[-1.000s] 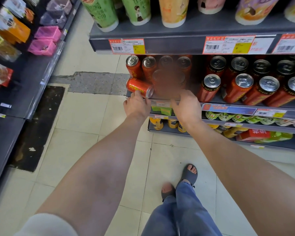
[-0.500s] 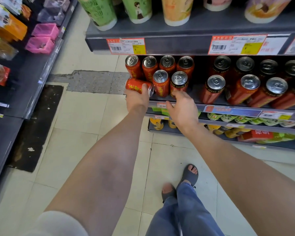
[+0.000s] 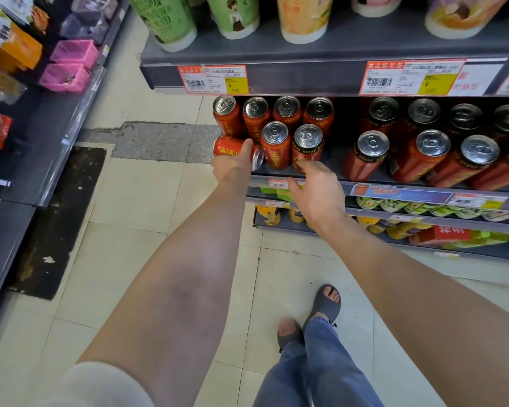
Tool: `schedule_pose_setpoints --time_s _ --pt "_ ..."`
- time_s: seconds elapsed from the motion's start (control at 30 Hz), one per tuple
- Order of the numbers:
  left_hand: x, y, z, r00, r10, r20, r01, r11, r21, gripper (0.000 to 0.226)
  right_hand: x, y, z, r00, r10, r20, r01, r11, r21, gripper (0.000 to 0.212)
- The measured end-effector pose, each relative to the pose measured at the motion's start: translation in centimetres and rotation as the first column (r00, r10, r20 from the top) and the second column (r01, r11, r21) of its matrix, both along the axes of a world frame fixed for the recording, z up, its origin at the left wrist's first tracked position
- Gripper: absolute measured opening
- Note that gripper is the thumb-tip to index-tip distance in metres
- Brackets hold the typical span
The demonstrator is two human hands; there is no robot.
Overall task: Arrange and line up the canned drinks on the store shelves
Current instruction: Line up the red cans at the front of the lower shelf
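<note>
The left hand [image 3: 232,167] is gripping a red drink can [image 3: 237,149] that is lying on its side at the left end of the grey can shelf [image 3: 329,183], thumb curled over the can's body, silver top pointing toward the upright cans. The right hand [image 3: 316,190] is hovering at the shelf's front edge, fingers loosely spread and holding nothing, its fingertips just reaching the base of the front can [image 3: 306,146]. Another front can [image 3: 275,145] is standing just beside it, between it and the sideways can. Further right along the shelf, past a gap, more red cans [image 3: 423,154] are standing in rows.
</note>
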State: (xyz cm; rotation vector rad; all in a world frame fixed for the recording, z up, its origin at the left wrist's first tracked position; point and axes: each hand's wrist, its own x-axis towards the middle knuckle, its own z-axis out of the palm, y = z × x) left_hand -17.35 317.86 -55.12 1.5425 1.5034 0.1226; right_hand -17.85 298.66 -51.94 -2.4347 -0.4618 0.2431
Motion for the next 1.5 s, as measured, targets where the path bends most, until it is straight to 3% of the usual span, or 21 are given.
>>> schedule_pose_setpoints --time_s 0.13,0.27,0.33,0.47,0.6,0.77,0.93,1.03,1.5 --pt "0.6 0.5 0.0 0.999 0.014 -0.05 -0.017 0.998 -0.063 0.091 0.0 0.1 0.3 0.999 0.027 0.021 -0.027 0.999 -0.02 0.043" --pt "0.2 0.8 0.2 0.978 0.01 0.208 0.036 0.976 -0.216 0.056 0.0 -0.1 0.3 0.998 0.044 0.05 -0.041 0.997 -0.059 0.043" --pt "-0.1 0.4 0.5 0.972 -0.002 0.235 0.058 0.972 -0.23 0.052 0.0 -0.2 0.4 0.998 0.038 0.053 -0.034 0.997 -0.069 0.043" --pt "0.4 0.1 1.1 0.998 0.031 0.053 -0.024 0.991 -0.13 0.066 -0.1 -0.2 0.7 0.998 0.038 0.057 -0.032 0.996 -0.089 0.043" --pt "0.3 0.0 0.6 0.991 0.084 0.105 -0.073 0.992 -0.103 0.074 -0.4 -0.3 0.9 0.998 0.035 0.055 -0.031 0.997 -0.072 0.04" --pt "-0.6 -0.9 0.2 0.988 -0.066 0.141 0.047 0.99 0.135 0.072 -0.5 -0.4 0.9 0.999 0.023 0.037 -0.021 0.997 -0.075 0.042" --pt "-1.4 -1.2 0.1 0.957 -0.272 0.103 0.222 0.913 0.343 0.069 -0.6 -0.4 1.0 1.0 -0.026 -0.003 0.026 0.998 -0.052 0.043" --pt "-1.7 -0.8 -0.4 0.946 -0.306 0.108 0.249 0.898 0.361 0.08 -0.7 -0.7 0.9 0.998 -0.055 -0.004 0.055 0.997 -0.055 0.041" --pt "-2.7 -0.1 0.2 0.906 -0.406 0.116 0.333 0.856 0.395 0.082 -0.4 -1.9 0.8 0.994 -0.108 0.009 0.108 0.993 -0.038 0.044"
